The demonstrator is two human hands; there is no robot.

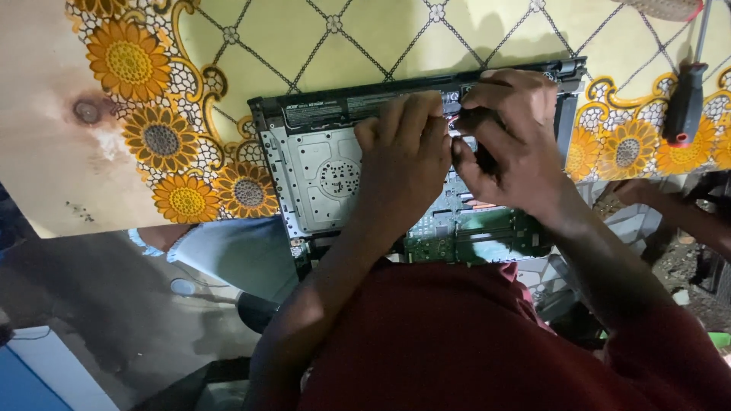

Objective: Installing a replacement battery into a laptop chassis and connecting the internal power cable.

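An opened laptop (312, 164) lies underside up on the table, with its silver inner frame and green circuit board (487, 240) exposed. My left hand (403, 156) rests flat on the middle of the laptop, fingertips at the black battery strip (327, 110) near some red wires (455, 119). Right beside it, my right hand (510, 133) is curled around a small dark object, pinched between thumb and fingers; what the object is I cannot tell. The two hands touch each other.
A screwdriver (685, 103) with a black and red handle lies at the right on the sunflower-patterned tablecloth (160, 137). Another person's hand (647, 194) reaches in below the table's right edge. A leg in jeans (236, 255) shows under the table's front edge.
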